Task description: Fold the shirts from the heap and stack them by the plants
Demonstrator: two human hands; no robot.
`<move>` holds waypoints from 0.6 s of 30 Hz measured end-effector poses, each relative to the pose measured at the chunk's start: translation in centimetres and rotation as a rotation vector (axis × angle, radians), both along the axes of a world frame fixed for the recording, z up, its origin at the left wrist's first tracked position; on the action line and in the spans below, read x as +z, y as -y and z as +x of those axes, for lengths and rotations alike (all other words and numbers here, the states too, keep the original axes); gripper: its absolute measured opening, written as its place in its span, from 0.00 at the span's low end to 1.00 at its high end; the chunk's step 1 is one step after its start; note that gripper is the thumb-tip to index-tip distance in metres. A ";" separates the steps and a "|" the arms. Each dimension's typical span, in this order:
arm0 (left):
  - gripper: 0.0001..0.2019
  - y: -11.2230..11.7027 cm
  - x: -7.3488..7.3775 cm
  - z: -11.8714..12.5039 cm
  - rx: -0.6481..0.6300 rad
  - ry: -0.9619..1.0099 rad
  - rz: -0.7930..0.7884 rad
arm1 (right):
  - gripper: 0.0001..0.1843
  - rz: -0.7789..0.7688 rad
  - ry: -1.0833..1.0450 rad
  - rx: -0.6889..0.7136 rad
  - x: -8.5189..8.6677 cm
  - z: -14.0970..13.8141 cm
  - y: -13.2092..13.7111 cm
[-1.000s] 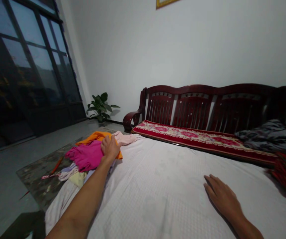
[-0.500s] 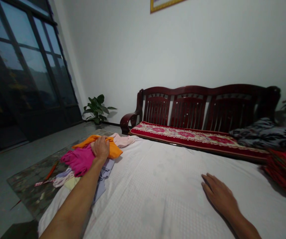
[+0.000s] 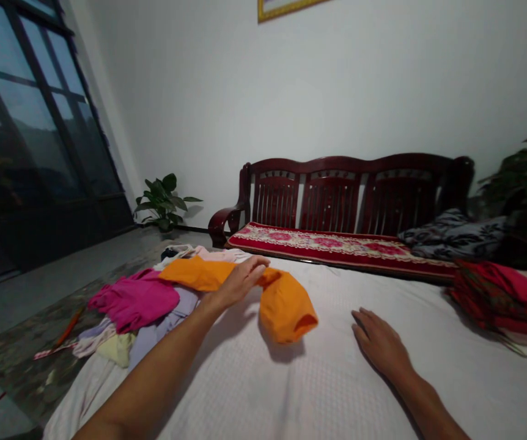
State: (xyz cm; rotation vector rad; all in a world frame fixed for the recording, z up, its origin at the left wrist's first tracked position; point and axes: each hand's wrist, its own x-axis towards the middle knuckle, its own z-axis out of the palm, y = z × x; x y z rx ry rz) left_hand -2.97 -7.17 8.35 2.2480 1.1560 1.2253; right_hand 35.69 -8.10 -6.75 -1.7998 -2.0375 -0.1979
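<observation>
My left hand (image 3: 244, 280) is closed on an orange garment (image 3: 286, 305), lifting its middle over the white cloth (image 3: 327, 379). One tube-like end, perhaps a sleeve or leg, hangs to the right of my fingers. The other end trails left onto a heap of clothes, next to a magenta garment (image 3: 137, 299). Below that are a lavender garment (image 3: 160, 327) and a pale yellow piece (image 3: 117, 349). My right hand (image 3: 380, 343) rests flat and open on the white cloth, holding nothing, a little right of the orange garment.
Folded red and patterned fabrics (image 3: 506, 305) are stacked at the right edge. Behind the cloth stands a dark wooden bench (image 3: 332, 201) with a red floral cover. A black-and-white patterned cloth (image 3: 456, 235) lies on it. Potted plants (image 3: 162, 201) stand at both sides.
My left hand has pulled the orange garment off the heap's top, rightward over the white cloth. The magenta garment is now more exposed. My right hand stays on the cloth; the view has turned slightly right.
</observation>
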 end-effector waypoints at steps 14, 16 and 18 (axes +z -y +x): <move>0.16 3.0 -9.2 3.0 -0.169 -0.521 -0.106 | 0.26 -0.030 -0.333 0.476 2.8 -3.0 3.2; 0.09 2.8 -9.8 3.8 -0.093 -0.572 -0.029 | 0.23 -0.028 -0.403 0.543 3.0 -3.8 3.6; 0.11 2.5 -9.8 4.3 -0.044 -0.611 0.019 | 0.16 -0.060 -0.507 0.571 3.2 -4.7 3.9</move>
